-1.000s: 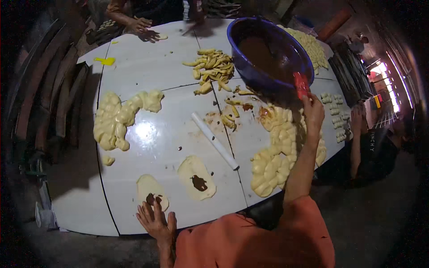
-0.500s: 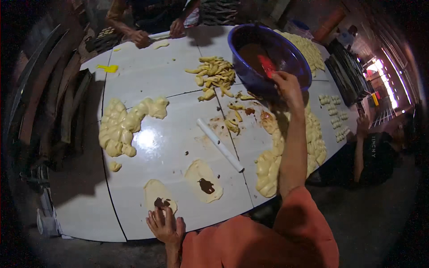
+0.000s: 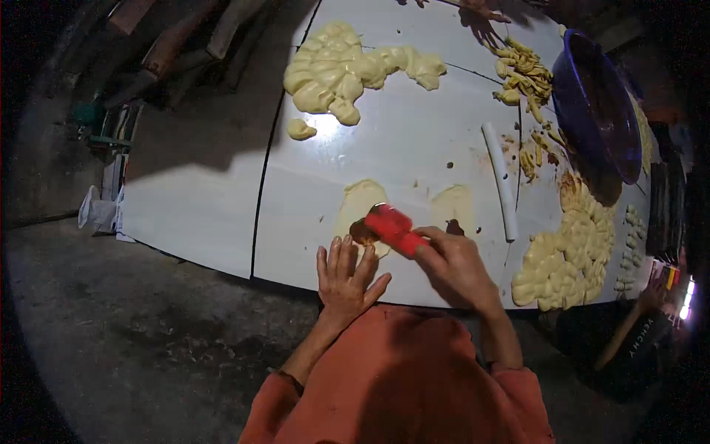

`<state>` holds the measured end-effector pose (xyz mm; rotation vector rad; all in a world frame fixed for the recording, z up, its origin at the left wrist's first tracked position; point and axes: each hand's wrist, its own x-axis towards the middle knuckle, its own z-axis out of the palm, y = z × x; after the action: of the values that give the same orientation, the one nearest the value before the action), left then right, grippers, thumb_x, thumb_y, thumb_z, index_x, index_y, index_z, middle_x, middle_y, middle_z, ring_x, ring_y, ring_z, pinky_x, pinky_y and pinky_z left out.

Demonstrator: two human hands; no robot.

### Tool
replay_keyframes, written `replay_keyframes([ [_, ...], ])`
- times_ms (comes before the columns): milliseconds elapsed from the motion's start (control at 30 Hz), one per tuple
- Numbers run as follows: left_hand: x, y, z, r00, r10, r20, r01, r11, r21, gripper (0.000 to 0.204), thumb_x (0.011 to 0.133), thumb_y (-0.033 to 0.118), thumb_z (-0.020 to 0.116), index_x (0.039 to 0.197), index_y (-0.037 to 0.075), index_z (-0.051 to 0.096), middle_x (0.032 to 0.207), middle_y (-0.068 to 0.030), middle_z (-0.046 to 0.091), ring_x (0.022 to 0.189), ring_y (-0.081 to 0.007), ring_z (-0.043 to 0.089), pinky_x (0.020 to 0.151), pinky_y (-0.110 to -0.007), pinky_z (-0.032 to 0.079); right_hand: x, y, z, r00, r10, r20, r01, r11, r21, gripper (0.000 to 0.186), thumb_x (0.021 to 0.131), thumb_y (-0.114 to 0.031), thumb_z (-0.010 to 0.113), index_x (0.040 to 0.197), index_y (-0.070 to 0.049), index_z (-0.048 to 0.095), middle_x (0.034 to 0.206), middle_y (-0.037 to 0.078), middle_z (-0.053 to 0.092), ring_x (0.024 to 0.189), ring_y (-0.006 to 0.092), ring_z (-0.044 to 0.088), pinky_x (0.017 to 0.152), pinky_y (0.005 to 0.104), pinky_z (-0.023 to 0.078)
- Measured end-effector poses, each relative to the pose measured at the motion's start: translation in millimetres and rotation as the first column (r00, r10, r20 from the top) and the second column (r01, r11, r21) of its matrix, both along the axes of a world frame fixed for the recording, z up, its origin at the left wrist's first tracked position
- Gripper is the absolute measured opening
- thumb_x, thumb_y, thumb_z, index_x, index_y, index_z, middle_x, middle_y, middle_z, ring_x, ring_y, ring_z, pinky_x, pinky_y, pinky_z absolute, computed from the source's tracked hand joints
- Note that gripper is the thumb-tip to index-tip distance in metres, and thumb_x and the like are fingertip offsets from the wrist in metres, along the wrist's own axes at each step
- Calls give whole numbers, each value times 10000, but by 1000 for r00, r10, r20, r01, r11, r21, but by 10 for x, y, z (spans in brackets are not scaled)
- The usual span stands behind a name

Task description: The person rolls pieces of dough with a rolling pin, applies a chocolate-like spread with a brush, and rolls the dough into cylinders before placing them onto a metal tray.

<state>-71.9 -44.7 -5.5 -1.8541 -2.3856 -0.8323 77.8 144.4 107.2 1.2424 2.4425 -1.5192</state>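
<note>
Two flat dough rounds lie at the near edge of the white table [image 3: 207,214]. The left hand [image 3: 344,277] rests open, palm down, fingers spread, on the near rim of the left round [image 3: 360,207]. The right hand [image 3: 455,266] has its grip closed on a red scoop [image 3: 392,228], whose tip lays brown filling [image 3: 362,233] on that round. Right of it lies the second round [image 3: 452,207], then a white rod [image 3: 499,177]. Beyond the round are pale dough heaps [image 3: 347,66]. Farthest right, a blue basin [image 3: 595,103]; its contents are too dark to tell.
</note>
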Motion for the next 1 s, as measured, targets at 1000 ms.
replay_keyframes([
  [1000,42,114,14,993,77,-87,-93,976,-198,698,927,487,667,1518,151,511,1625,-230,357,1524,-483,251,1211,-701,118,1944,2043,-891,470,-882,48,521,321,791,282,1000,-264,616,1079,-19,730,916,272,726,885,459,708,781,525,558],
])
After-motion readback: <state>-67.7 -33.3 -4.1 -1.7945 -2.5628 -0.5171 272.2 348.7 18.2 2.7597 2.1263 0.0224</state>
